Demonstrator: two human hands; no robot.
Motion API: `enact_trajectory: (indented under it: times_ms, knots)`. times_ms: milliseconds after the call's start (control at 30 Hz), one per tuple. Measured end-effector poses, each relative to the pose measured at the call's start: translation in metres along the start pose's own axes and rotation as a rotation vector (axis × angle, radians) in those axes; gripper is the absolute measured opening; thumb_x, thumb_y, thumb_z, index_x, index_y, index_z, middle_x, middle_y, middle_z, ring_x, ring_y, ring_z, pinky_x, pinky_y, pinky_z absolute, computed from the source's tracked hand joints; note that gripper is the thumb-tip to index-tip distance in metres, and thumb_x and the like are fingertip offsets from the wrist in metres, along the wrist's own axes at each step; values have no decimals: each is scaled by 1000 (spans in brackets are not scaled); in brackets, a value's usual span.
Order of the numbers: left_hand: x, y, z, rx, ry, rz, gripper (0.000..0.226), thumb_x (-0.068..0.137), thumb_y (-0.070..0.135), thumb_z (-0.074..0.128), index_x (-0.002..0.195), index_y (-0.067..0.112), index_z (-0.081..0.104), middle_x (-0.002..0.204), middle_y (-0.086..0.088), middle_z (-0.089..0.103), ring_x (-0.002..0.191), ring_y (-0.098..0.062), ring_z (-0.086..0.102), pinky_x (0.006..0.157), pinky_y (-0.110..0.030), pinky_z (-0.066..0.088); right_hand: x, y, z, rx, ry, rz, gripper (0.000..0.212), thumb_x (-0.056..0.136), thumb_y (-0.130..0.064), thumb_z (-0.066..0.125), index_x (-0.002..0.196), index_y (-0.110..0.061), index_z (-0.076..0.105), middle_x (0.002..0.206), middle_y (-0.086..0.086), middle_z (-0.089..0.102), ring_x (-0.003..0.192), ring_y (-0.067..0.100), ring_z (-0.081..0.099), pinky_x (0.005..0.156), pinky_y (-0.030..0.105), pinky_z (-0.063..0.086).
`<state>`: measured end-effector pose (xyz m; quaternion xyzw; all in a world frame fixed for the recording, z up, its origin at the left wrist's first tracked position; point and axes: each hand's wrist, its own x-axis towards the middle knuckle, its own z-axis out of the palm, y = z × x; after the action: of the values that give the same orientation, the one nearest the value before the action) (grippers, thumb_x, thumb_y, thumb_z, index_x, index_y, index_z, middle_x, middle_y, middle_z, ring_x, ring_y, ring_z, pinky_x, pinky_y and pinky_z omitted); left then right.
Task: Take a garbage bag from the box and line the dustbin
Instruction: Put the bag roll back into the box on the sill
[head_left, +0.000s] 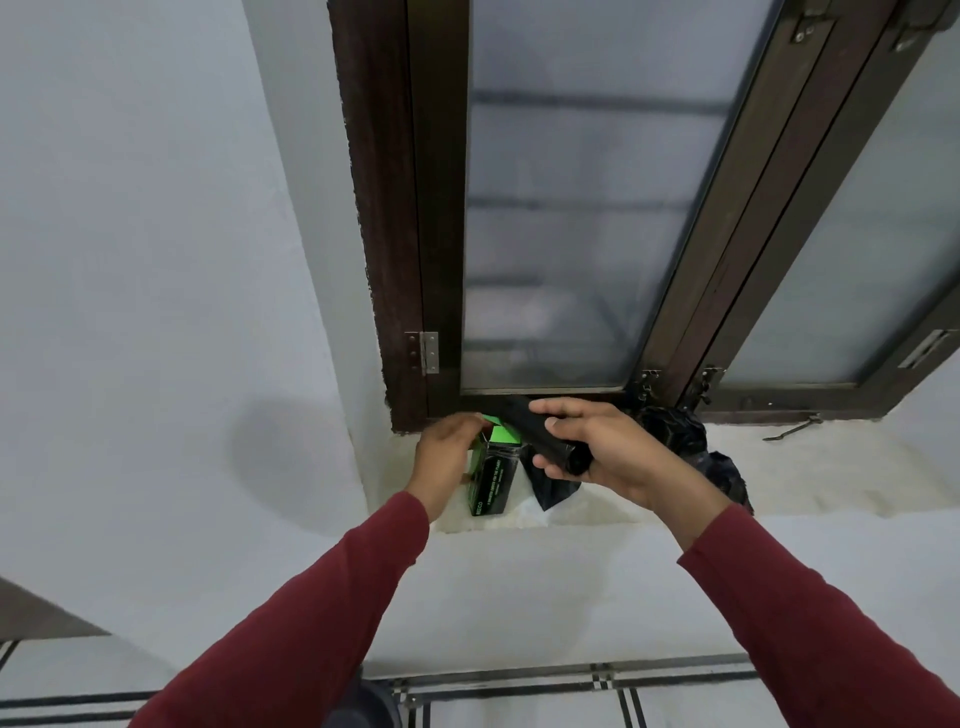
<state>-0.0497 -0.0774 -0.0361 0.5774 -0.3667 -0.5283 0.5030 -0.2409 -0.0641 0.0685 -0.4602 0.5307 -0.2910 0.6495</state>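
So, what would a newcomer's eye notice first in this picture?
First the two hands on the windowsill: the right hand grips a black roll of garbage bags, and the left hand holds the green and black box. Behind them stands a tall, dark-framed window.

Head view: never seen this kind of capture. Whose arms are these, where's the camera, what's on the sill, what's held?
There is no machine here. A person wears one wide-angle camera on the head, looking forward and down, so the two red-sleeved arms are the wearer's own.

On the white window sill stands a green and black box with its top flap open. The left hand holds the box at its top. The right hand has its grip round a black roll of garbage bags, just above the box. Loose black plastic lies on the sill behind that hand. The dustbin cannot be clearly made out.
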Motion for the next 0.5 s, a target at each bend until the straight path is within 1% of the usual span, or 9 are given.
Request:
enact_trajectory:
  times_ms: [67, 100, 167, 200, 233, 300, 333, 400, 500]
  knots:
    - [2, -1, 3, 50, 47, 53, 7, 95, 29, 70, 94, 30, 76, 102, 3, 75, 101, -16, 67, 82, -41, 56, -1, 1, 2, 11, 15, -9, 29, 104, -4, 51, 123, -18, 68, 124, 24, 67, 88, 32, 71, 70, 33, 62]
    - [3, -3, 3, 60, 35, 76, 7, 92, 29, 74, 98, 31, 77, 103, 4, 76, 102, -15, 69, 82, -41, 58, -1, 1, 1, 27, 29, -17, 28, 104, -4, 51, 123, -17, 66, 123, 24, 67, 88, 33, 71, 70, 34, 62]
    - [4, -10, 0, 47, -3, 92, 25, 89, 27, 78, 114, 34, 76, 114, 7, 74, 108, -11, 69, 86, -40, 60, -2, 0, -1, 60, 58, -26, 28, 103, -4, 53, 127, -17, 62, 121, 23, 67, 90, 35, 72, 72, 36, 63]
    - [4, -12, -1, 42, -11, 92, 30, 89, 26, 79, 118, 34, 76, 119, 8, 73, 109, -10, 68, 88, -40, 60, -3, 0, -3, 72, 67, -24, 29, 103, -5, 54, 129, -16, 61, 121, 22, 67, 91, 35, 72, 73, 37, 63]
    - [4, -12, -2, 48, -12, 93, 28, 90, 24, 78, 117, 32, 77, 120, 8, 73, 110, -10, 68, 90, -41, 60, -4, 0, -4, 78, 73, -19, 29, 103, -5, 55, 129, -16, 60, 121, 21, 67, 91, 36, 73, 73, 38, 63]
    - [3, -14, -2, 44, -31, 92, 18, 95, 23, 73, 111, 26, 80, 116, 8, 76, 111, -13, 69, 93, -44, 60, -6, 1, -6, 75, 79, -5, 29, 102, -5, 56, 128, -16, 60, 122, 22, 66, 91, 37, 73, 71, 37, 64]
    - [0, -12, -1, 25, -44, 71, 16, 97, 22, 69, 109, 23, 80, 115, 6, 76, 112, -14, 68, 92, -45, 60, -6, 1, -6, 74, 82, 3, 28, 101, -5, 57, 128, -16, 60, 122, 22, 66, 90, 37, 73, 70, 37, 64]
    - [-3, -11, 1, 1, -51, 33, 18, 101, 18, 63, 109, 20, 79, 115, 3, 75, 112, -14, 66, 89, -48, 60, -7, 1, -5, 92, 91, 17, 28, 101, -4, 57, 127, -15, 61, 122, 23, 67, 90, 38, 73, 69, 37, 64]
    - [-1, -12, 2, 13, -30, 29, 17, 99, 12, 64, 105, 18, 79, 111, -1, 76, 107, -19, 69, 87, -49, 60, -9, -2, -4, 170, 115, 35, 26, 101, -4, 56, 124, -13, 62, 122, 23, 68, 93, 41, 72, 68, 37, 64]
